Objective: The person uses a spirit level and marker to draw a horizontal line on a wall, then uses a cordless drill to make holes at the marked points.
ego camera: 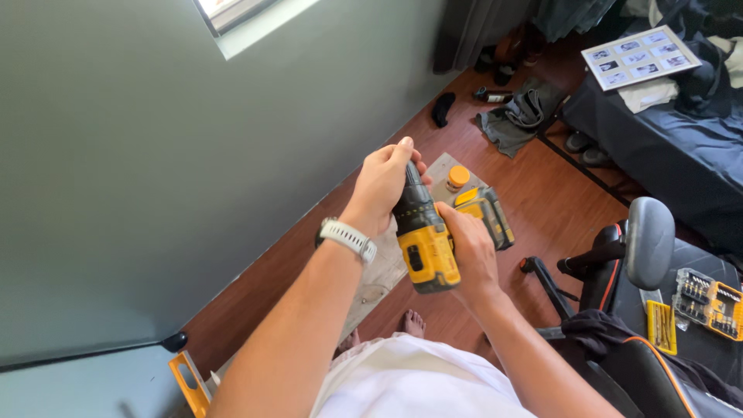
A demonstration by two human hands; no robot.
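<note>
I hold a yellow and black cordless drill (425,246) up in front of me, its nose pointing away. My right hand (470,249) grips the drill's handle from the right side. My left hand (385,184), with a white watch on its wrist, is wrapped around the black chuck at the drill's front end. The battery foot of the drill (486,213) shows just past my right hand. Whether a bit sits in the chuck is hidden by my fingers.
A grey-green wall (155,155) fills the left. Below lie a wooden floor, a board (377,279), an orange-capped bottle (457,177), clothes (517,116), and a yellow tool (190,382). An office chair (648,241) holds drill-bit cases (708,302); a bed (665,147) stands beyond it.
</note>
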